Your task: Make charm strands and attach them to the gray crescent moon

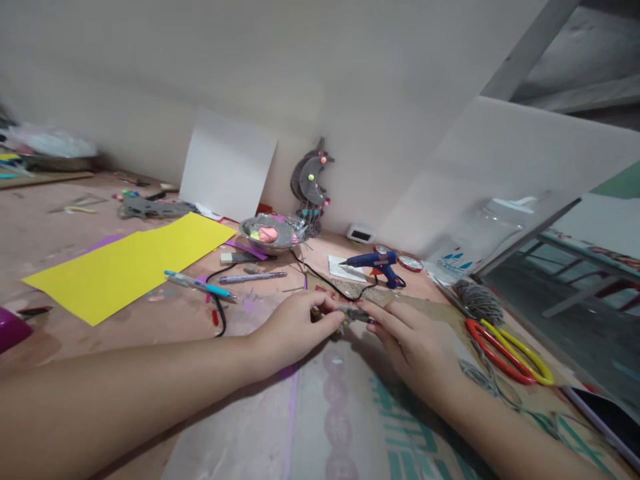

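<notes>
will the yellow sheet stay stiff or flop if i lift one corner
Probably floppy: the yellow sheet looks thin, like paper. It should be light too, lying flat with little visible thickness. Pushing it may nudge the blue pen, whose end overlaps its edge.

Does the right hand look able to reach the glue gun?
Probably yes: the glue gun sits just beyond the right hand with nothing tall between, though that hand seems to hold a small grey piece.

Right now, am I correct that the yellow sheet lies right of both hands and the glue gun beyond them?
No, the head view shows the yellow sheet left of the left hand and right hand; the glue gun is beyond them.
</notes>
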`<control>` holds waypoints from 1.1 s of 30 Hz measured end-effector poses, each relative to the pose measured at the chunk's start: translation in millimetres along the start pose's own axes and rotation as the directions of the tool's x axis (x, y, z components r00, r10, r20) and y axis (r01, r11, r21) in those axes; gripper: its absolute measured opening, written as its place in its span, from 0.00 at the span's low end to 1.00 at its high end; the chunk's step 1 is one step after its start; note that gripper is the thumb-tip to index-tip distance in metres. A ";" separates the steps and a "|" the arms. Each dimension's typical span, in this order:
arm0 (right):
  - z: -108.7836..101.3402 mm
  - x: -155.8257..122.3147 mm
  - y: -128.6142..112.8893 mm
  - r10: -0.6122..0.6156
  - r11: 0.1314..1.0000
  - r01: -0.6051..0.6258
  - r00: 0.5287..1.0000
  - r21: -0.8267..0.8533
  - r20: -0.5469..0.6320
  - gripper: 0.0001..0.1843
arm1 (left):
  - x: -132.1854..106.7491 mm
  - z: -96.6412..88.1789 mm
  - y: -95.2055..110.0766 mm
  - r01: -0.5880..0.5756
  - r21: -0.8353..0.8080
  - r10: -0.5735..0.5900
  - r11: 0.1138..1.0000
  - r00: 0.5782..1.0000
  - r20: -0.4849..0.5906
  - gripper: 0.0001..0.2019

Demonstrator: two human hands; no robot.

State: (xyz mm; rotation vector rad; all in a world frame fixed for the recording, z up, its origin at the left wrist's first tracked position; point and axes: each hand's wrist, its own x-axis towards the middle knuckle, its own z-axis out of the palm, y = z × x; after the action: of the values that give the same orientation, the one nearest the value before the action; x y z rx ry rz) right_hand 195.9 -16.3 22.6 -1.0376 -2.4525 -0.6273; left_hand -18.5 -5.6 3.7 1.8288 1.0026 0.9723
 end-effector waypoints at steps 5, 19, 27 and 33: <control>1.2 0.3 1.2 -0.019 1.000 0.019 0.999 0.003 -0.026 0.13 | 0.5 -2.0 1.7 -0.021 0.028 0.021 0.999 1.000 0.005 0.09; 3.4 -2.7 -2.9 0.137 0.956 -0.139 0.990 0.260 0.025 0.15 | 1.6 0.2 -2.3 0.036 -0.048 -0.037 0.998 0.999 -0.023 0.09; 9.2 -2.2 -16.2 0.362 0.676 -0.399 0.912 0.619 0.193 0.11 | -0.4 -2.3 5.1 -0.032 0.027 0.032 0.999 0.999 0.014 0.09; 3.6 1.9 -25.8 0.401 0.582 -0.472 0.875 0.662 0.271 0.07 | -1.6 -2.0 6.0 -0.050 0.083 0.045 0.995 0.997 0.069 0.08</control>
State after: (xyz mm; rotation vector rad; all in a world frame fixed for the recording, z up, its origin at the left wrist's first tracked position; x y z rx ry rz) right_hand 174.9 -29.3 14.4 -1.2473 -2.0449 0.5360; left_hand -19.4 -8.6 9.5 1.9500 0.9762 0.9029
